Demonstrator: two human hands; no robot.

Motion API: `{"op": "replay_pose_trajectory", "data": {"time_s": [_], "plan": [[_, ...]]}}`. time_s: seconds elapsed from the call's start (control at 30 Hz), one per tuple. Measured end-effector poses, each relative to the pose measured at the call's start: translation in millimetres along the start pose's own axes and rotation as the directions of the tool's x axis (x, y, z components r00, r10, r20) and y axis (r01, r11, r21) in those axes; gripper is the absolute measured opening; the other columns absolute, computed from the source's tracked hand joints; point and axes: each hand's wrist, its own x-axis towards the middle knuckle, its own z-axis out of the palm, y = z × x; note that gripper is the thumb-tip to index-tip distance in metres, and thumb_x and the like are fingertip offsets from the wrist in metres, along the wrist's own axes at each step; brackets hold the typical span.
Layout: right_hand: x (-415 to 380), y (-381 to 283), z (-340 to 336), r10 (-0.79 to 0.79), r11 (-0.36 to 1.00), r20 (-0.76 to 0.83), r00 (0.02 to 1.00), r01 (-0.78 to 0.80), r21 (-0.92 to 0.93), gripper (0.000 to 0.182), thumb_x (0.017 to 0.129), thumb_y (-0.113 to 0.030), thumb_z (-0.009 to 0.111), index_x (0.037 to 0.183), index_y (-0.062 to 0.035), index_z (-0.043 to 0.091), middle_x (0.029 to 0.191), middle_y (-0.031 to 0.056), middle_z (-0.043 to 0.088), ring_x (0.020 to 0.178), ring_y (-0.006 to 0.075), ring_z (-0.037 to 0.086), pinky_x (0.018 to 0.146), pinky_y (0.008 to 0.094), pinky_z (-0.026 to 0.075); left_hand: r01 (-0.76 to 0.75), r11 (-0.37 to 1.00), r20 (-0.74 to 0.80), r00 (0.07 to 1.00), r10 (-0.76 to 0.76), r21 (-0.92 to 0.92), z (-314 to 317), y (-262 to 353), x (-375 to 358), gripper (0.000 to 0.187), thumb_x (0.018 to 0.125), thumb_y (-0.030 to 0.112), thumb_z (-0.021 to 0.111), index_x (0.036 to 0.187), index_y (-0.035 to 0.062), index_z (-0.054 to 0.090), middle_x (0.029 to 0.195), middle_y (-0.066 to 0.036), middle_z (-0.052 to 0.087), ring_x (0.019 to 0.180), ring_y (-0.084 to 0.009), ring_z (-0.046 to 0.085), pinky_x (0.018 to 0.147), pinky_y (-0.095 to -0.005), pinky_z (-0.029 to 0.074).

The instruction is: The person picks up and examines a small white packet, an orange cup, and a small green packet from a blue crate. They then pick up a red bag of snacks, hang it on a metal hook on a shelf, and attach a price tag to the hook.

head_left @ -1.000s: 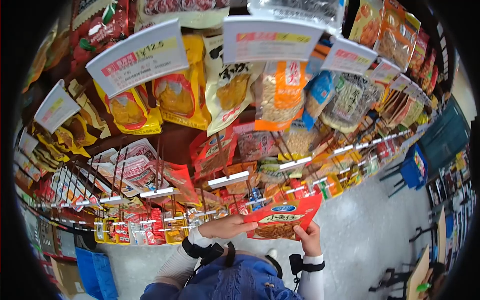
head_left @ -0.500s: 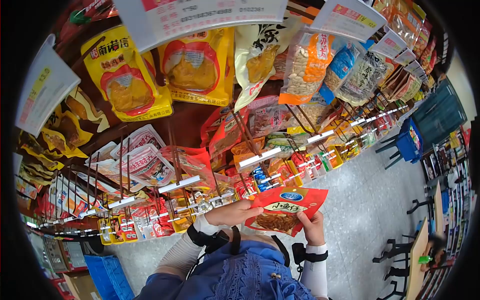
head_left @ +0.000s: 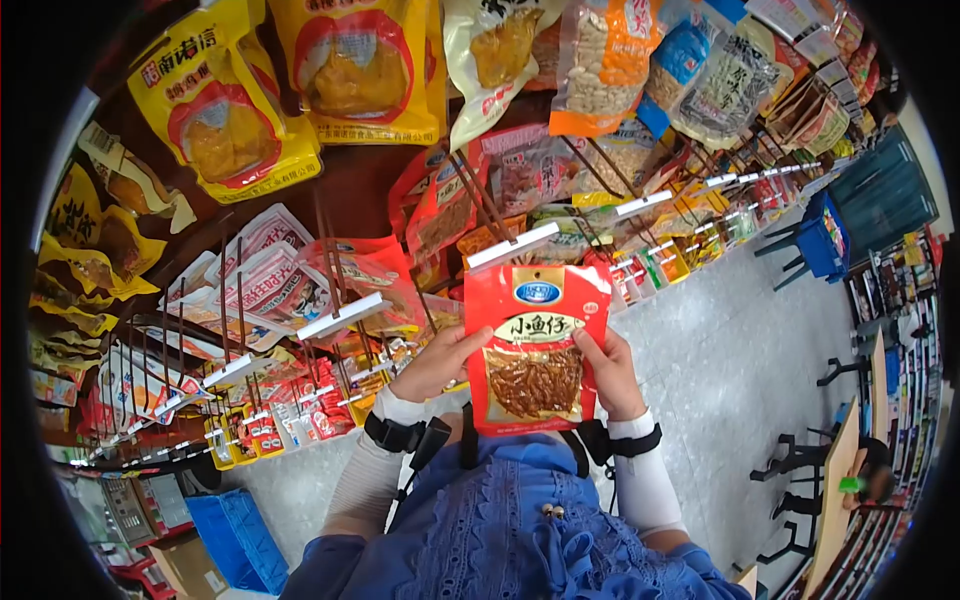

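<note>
A red snack packet with a blue oval logo and a clear window showing brown dried fish faces me upright in front of my chest. My left hand grips its left edge, thumb on the front. On the opposite edge, my right hand pinches the packet, thumb over the front near the window. Fingers behind the packet are hidden. Beyond it, similar red packets hang from rack hooks.
Yellow chicken packets hang overhead, and metal hooks with white tag holders jut toward me. Yellow bins of small snacks line the lower shelf. A blue crate stands lower left. At right are a blue basket, a wooden table and another person.
The packet has turned from lying tilted to facing me upright, and has risen closer. Both hands moved up with it, still gripping its sides. The shelf view has shifted upward.
</note>
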Motion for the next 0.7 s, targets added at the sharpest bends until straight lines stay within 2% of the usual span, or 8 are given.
{"op": "replay_pose_trajectory", "data": {"time_s": [0.07, 0.17, 0.33, 0.43, 0.53, 0.57, 0.63, 0.7], "plan": [[3, 1, -4, 0.0, 1.0, 0.013, 1.0, 0.0, -0.014, 0.023, 0.088, -0.013, 0.051, 0.106, 0.0004, 0.055, 0.098, 0.0023, 0.06, 0.084, 0.0053, 0.053, 0.074, 0.0198, 0.042, -0.017, 0.999, -0.001, 1.0, 0.017, -0.03, -2, -5, 4, 0.036, 0.089, 0.038, 0.047, 0.107, 0.0083, 0.055, 0.09, 0.005, 0.058, 0.068, -0.001, 0.049, 0.053, -0.0163, 0.036], [4, -2, -12, 0.052, 0.993, 0.115, 0.992, -0.04, -0.112, 0.024, 0.088, -0.011, 0.05, 0.11, -0.0014, 0.053, 0.096, 0.0001, 0.059, 0.084, 0.0041, 0.052, 0.074, 0.0193, 0.041, -0.03, 0.993, -0.134, 0.991, 0.015, -0.11, 8, 8, 1, 0.034, 0.088, 0.035, 0.049, 0.105, 0.0058, 0.056, 0.085, 0.002, 0.059, 0.06, -0.002, 0.05, 0.047, -0.0168, 0.036], [8, 4, -25, 0.086, 0.994, 0.177, 0.98, -0.073, -0.078, 0.03, 0.088, -0.007, 0.049, 0.117, -0.0017, 0.046, 0.104, 0.0012, 0.057, 0.089, 0.0048, 0.051, 0.077, 0.0191, 0.041, -0.012, 0.991, -0.141, 0.99, -0.007, -0.135, -4, 1, 19, 0.029, 0.089, 0.03, 0.05, 0.1, 0.0047, 0.056, 0.076, 0.004, 0.059, 0.054, -0.0015, 0.048, 0.044, -0.0176, 0.034], [8, 2, -30, 0.115, 0.992, 0.191, 0.975, -0.104, -0.07, 0.033, 0.088, -0.007, 0.048, 0.12, -0.0018, 0.044, 0.105, 0.0026, 0.057, 0.09, 0.0057, 0.052, 0.078, 0.0201, 0.042, -0.062, 0.965, -0.17, 0.985, 0.019, -0.254, -2, 3, 29, 0.027, 0.089, 0.028, 0.05, 0.1, 0.0048, 0.056, 0.074, 0.004, 0.059, 0.051, -0.0015, 0.046, 0.043, -0.0175, 0.032], [9, -6, -34, 0.148, 0.989, 0.191, 0.97, -0.14, -0.054, 0.036, 0.088, -0.006, 0.048, 0.123, -0.0019, 0.042, 0.107, 0.0039, 0.057, 0.091, 0.0063, 0.053, 0.079, 0.0213, 0.043, -0.057, 0.969, -0.168, 0.986, 0.016, -0.241, -7, 5, 40, 0.028, 0.089, 0.025, 0.051, 0.106, 0.003, 0.054, 0.092, -0.001, 0.061, 0.074, -0.0053, 0.057, 0.059, -0.019, 0.044], [9, -12, -35, 0.19, 0.981, 0.203, 0.961, -0.179, -0.072, 0.039, 0.087, -0.005, 0.049, 0.125, -0.0023, 0.04, 0.107, 0.0046, 0.057, 0.092, 0.0073, 0.054, 0.079, 0.0221, 0.043, -0.07, 0.95, -0.14, 0.99, 0.029, -0.303, -5, 8, 40, 0.03, 0.088, 0.022, 0.052, 0.11, 0.0015, 0.051, 0.105, -0.005, 0.058, 0.092, -0.0119, 0.057, 0.08, -0.0258, 0.045], [10, -16, -38, 0.236, 0.971, 0.218, 0.947, -0.221, -0.089, 0.042, 0.086, -0.004, 0.049, 0.126, -0.0027, 0.038, 0.108, 0.0052, 0.058, 0.092, 0.0083, 0.054, 0.079, 0.0228, 0.044, -0.078, 0.947, -0.131, 0.991, 0.039, -0.311, -3, 9, 46, 0.03, 0.088, 0.021, 0.052, 0.11, 0.0013, 0.051, 0.106, -0.006, 0.058, 0.093, -0.0119, 0.056, 0.081, -0.026, 0.045], [13, -16, -40, 0.176, 0.984, 0.265, 0.948, -0.179, -0.014, 0.05, 0.084, 0.0, 0.052, 0.13, -0.0042, 0.033, 0.107, 0.0073, 0.058, 0.094, 0.0106, 0.055, 0.081, 0.0244, 0.044, -0.088, 0.943, -0.134, 0.99, 0.047, -0.321, -2, 10, 50, 0.031, 0.088, 0.021, 0.053, 0.111, 0.0012, 0.05, 0.107, -0.006, 0.057, 0.095, -0.0119, 0.056, 0.082, -0.0262, 0.045]]}}
